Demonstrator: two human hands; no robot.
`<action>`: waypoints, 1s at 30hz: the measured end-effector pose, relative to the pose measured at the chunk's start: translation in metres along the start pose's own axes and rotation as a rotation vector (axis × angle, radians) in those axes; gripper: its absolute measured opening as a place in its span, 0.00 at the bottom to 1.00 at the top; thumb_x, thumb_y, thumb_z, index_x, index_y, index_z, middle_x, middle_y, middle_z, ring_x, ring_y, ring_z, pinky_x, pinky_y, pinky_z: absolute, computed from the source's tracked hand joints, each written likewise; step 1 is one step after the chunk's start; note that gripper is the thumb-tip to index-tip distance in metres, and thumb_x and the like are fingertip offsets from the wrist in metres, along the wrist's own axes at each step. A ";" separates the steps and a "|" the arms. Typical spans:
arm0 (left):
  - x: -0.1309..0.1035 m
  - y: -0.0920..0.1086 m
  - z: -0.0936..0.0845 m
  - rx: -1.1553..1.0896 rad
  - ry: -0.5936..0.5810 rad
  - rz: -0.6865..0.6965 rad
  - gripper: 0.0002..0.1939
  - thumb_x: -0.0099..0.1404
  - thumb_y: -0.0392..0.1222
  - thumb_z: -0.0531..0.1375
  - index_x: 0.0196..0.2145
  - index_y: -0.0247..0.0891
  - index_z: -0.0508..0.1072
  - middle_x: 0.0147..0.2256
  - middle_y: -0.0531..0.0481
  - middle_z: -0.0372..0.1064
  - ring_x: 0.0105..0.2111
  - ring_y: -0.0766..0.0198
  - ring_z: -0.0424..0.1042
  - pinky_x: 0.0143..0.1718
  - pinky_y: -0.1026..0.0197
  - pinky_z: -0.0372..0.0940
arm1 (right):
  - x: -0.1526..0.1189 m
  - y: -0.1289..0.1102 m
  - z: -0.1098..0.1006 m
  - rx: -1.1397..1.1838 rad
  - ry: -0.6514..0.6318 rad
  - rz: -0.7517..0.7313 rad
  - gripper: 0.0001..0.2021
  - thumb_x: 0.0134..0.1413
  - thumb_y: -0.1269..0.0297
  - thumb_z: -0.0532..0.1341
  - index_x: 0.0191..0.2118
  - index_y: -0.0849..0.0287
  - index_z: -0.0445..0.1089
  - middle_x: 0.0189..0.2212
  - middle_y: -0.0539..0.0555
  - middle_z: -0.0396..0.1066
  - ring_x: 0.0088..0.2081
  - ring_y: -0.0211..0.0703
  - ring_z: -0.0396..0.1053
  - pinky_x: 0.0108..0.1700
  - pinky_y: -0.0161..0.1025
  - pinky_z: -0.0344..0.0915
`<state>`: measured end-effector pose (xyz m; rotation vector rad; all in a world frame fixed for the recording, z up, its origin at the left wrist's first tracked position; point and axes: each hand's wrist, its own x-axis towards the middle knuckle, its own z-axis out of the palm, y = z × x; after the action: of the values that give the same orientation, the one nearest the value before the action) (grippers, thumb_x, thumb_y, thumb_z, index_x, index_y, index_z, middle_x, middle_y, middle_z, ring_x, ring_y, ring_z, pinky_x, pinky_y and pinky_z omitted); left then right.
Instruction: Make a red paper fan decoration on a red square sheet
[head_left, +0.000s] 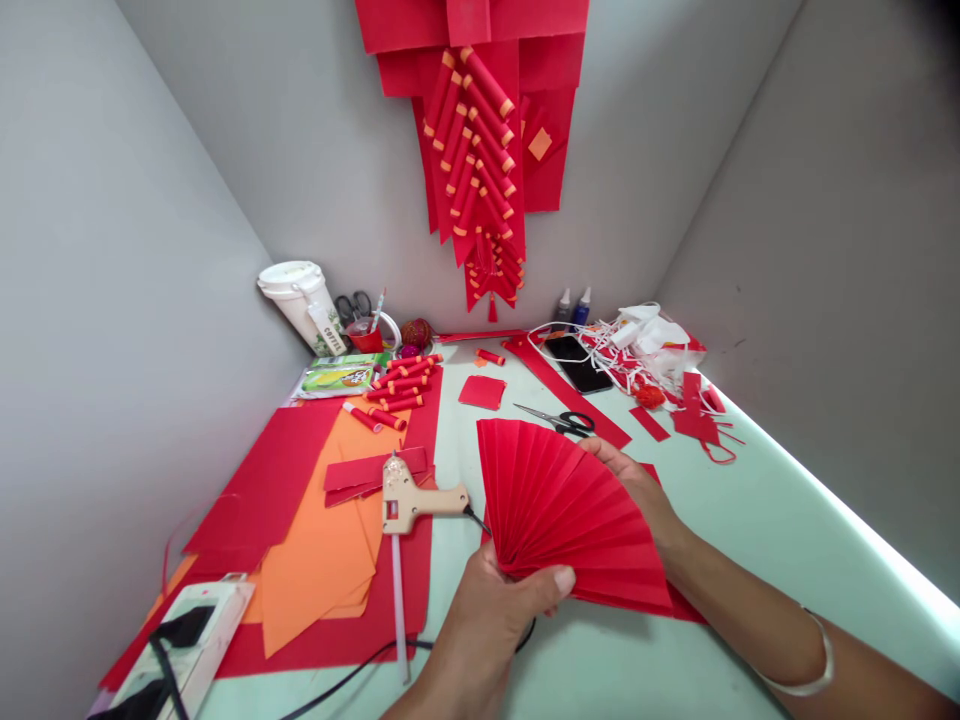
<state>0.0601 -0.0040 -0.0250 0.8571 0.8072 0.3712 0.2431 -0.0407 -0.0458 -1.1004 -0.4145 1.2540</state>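
Observation:
A pleated red paper fan (570, 510) is spread above the near part of the table. My left hand (510, 605) pinches its gathered lower corner, with the thumb lying over the front folds. Behind the fan's right side, my right hand (637, 495) holds the curved edge; its fingertips show at the top, while the thumb and palm are hidden. Black-handled scissors (570, 421) lie just beyond the fan. To the left, a beige glue gun (409, 500) rests on its side with a glue stick protruding toward me.
Red sheets (262, 485) and orange sheets (322, 570) cover the left side, near a power strip (202, 640). Several small red rolls (401, 385) lie farther back. A phone (577, 363) and tangled white strings (630, 345) are back right. A firecracker decoration (480, 150) hangs on the wall.

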 end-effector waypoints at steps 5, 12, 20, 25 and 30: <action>0.001 0.001 -0.003 -0.086 0.018 0.027 0.17 0.53 0.46 0.70 0.38 0.36 0.77 0.33 0.47 0.75 0.32 0.62 0.70 0.36 0.62 0.63 | 0.000 -0.003 0.000 0.024 -0.009 0.024 0.12 0.41 0.63 0.72 0.33 0.54 0.71 0.21 0.45 0.71 0.20 0.36 0.64 0.23 0.33 0.62; 0.000 0.006 -0.004 -0.167 -0.039 -0.006 0.20 0.60 0.45 0.66 0.48 0.34 0.75 0.47 0.39 0.76 0.47 0.51 0.73 0.48 0.54 0.65 | -0.005 -0.008 0.005 0.028 -0.072 0.053 0.10 0.45 0.64 0.72 0.33 0.55 0.73 0.26 0.46 0.74 0.24 0.36 0.69 0.28 0.33 0.67; 0.002 0.004 -0.003 -0.114 -0.028 -0.012 0.19 0.60 0.44 0.66 0.47 0.33 0.76 0.45 0.39 0.77 0.46 0.51 0.74 0.49 0.54 0.65 | -0.002 -0.004 0.003 0.051 -0.078 0.053 0.11 0.42 0.63 0.73 0.33 0.54 0.74 0.28 0.46 0.75 0.24 0.37 0.69 0.28 0.34 0.66; 0.003 0.004 -0.004 -0.100 -0.017 -0.016 0.18 0.60 0.42 0.65 0.46 0.32 0.76 0.44 0.39 0.77 0.45 0.52 0.75 0.52 0.53 0.64 | -0.002 -0.003 0.004 0.040 -0.059 0.062 0.11 0.42 0.63 0.73 0.33 0.54 0.73 0.26 0.46 0.75 0.24 0.37 0.69 0.28 0.34 0.66; 0.003 0.005 -0.003 -0.084 -0.001 -0.031 0.17 0.61 0.41 0.64 0.47 0.32 0.76 0.43 0.39 0.78 0.44 0.53 0.75 0.51 0.53 0.64 | -0.004 -0.002 0.008 0.047 -0.025 0.077 0.12 0.40 0.62 0.73 0.32 0.55 0.72 0.23 0.46 0.73 0.21 0.36 0.67 0.26 0.33 0.65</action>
<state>0.0597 0.0026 -0.0241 0.7658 0.7975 0.3748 0.2367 -0.0407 -0.0389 -1.0698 -0.3628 1.3405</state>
